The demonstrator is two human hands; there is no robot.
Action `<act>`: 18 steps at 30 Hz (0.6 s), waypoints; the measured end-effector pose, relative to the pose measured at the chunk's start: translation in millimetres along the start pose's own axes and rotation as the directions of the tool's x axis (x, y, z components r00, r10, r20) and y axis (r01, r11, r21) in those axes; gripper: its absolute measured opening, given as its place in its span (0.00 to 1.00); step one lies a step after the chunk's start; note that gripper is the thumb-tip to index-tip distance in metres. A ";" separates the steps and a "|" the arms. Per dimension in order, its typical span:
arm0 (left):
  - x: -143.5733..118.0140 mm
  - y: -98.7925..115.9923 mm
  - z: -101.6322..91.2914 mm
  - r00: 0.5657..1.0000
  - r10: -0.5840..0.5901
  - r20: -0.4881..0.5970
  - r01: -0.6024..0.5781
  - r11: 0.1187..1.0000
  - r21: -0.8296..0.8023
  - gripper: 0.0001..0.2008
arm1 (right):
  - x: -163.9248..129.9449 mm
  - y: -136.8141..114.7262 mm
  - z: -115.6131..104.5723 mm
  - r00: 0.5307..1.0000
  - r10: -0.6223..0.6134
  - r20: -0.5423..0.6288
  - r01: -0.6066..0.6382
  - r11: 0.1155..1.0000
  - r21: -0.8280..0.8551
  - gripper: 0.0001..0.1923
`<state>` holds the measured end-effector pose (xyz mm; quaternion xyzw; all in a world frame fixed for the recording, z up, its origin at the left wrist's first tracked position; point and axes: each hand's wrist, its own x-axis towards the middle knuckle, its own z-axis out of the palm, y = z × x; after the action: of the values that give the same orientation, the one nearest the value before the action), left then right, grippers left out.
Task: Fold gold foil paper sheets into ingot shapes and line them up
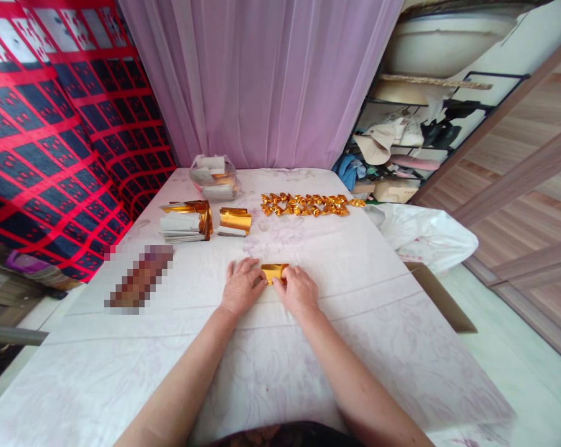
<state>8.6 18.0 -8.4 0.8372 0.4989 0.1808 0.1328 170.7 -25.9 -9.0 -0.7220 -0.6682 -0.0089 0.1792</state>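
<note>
A small sheet of gold foil paper [275,272] lies on the table between my two hands, shiny side showing. My left hand [244,285] holds its left end, thumb and fingers closed at the edge. At the opposite end, my right hand [300,288] grips the sheet with thumb and curled fingers. Beyond them sits a small stack of gold foil paper [235,220], with a larger stack [185,225] to its left. Folded gold foil pieces [303,205] lie in rows at the back right.
A clear plastic bag [214,179] of more paper stands at the table's far left. A blurred-out, pixelated object [138,279] lies on the left of the tablecloth [280,354]. Right of the table are a white plastic bag [429,236] and a shelf rack [411,112].
</note>
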 end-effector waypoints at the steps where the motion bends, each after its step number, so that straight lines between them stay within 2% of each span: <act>1: 0.1 -0.3 0.5 1.000 0.001 -0.001 -0.001 1.000 0.000 0.05 | 0.2 -3.0 -0.3 1.000 0.017 0.001 -0.017 1.000 -0.025 0.10; 5: 0.3 -0.5 1.2 1.000 -0.002 -0.003 0.002 1.000 0.002 0.05 | 0.5 -8.2 -1.3 0.998 0.053 0.020 -0.052 0.997 -0.062 0.11; 13: 0.4 1.3 -1.7 1.000 -0.007 0.013 0.007 1.000 0.015 0.05 | -3.5 2.2 5.2 1.000 0.009 -0.010 -0.009 1.000 0.007 0.05; 18: 0.5 0.4 -0.7 1.000 -0.011 0.019 0.011 1.000 0.016 0.05 | -5.9 10.4 11.1 1.000 -0.002 -0.001 0.002 0.999 0.054 0.08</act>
<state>8.8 18.3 -7.6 0.8371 0.5036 0.1681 0.1318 177.6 -29.0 -23.4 -0.7163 -0.6688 0.0088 0.1990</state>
